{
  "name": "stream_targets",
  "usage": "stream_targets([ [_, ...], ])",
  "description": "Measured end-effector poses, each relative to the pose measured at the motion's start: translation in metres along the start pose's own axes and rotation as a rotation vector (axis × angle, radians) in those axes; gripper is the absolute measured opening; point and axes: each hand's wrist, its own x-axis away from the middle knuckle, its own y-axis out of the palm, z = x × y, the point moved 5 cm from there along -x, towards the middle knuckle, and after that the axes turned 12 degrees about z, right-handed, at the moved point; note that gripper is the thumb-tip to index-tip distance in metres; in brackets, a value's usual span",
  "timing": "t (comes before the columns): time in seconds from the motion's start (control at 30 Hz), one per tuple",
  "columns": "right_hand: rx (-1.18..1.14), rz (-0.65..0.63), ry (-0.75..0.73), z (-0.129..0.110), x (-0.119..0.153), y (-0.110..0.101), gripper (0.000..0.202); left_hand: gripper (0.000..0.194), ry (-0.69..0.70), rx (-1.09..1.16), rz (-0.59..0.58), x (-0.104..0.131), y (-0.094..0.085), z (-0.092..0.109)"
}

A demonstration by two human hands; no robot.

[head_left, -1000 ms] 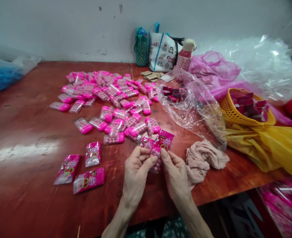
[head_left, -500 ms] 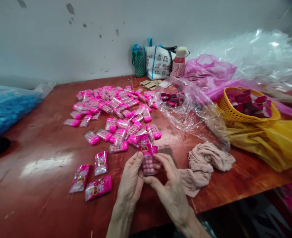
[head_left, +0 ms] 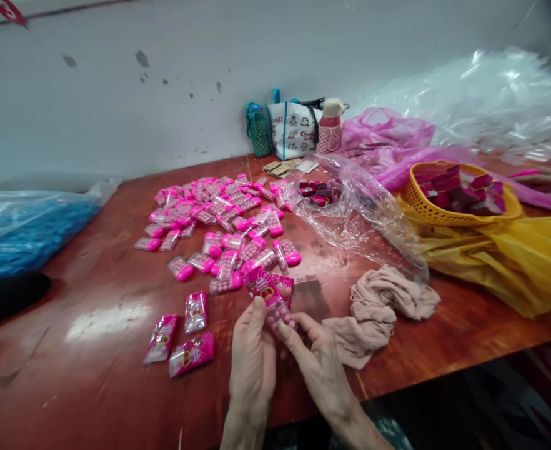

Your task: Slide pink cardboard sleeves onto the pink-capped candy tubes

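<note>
Between both hands is a clear candy pack [head_left: 283, 314] of pink balls with a pink printed sleeve [head_left: 261, 284] at its upper end. My left hand [head_left: 253, 353] pinches its left side, thumb on top. My right hand [head_left: 320, 362] grips the lower end with thumb and fingers. Another pink printed piece [head_left: 283, 285] shows just behind the pack. Left of my hands lie three sleeved packs [head_left: 192, 354]. Beyond them spreads a pile of unsleeved candy packs [head_left: 228, 203] with bright pink caps.
A beige cloth [head_left: 383, 300] lies right of my hands. Behind it are a clear plastic bag [head_left: 364, 219] and a yellow basket [head_left: 463, 219] of dark pink pieces. A white bag [head_left: 292, 131] and bottles stand by the wall. Another person's hand [head_left: 550, 179] shows at far right.
My right thumb has moved onto the face of the pack, and the pack now tilts to the left. The view has shifted slightly. Another person's hand has appeared at the right edge.
</note>
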Motion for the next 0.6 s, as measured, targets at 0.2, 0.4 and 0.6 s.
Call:
stream_targets([
  [0.2, -0.091, 0.036, 0.031, -0.002, 0.007, -0.006, 0.028, 0.029, -0.025, -0.187, -0.017, 0.015, -0.001, -0.016],
  [0.4, -0.187, -0.046, 0.071, 0.000, 0.005, -0.006, 0.021, 0.028, -0.134, -0.117, 0.026, 0.023, -0.006, -0.022],
  [0.6, -0.198, -0.049, 0.075, 0.007, -0.001, -0.003, 0.020, 0.023, -0.135, -0.051, -0.006, 0.023, -0.008, -0.020],
])
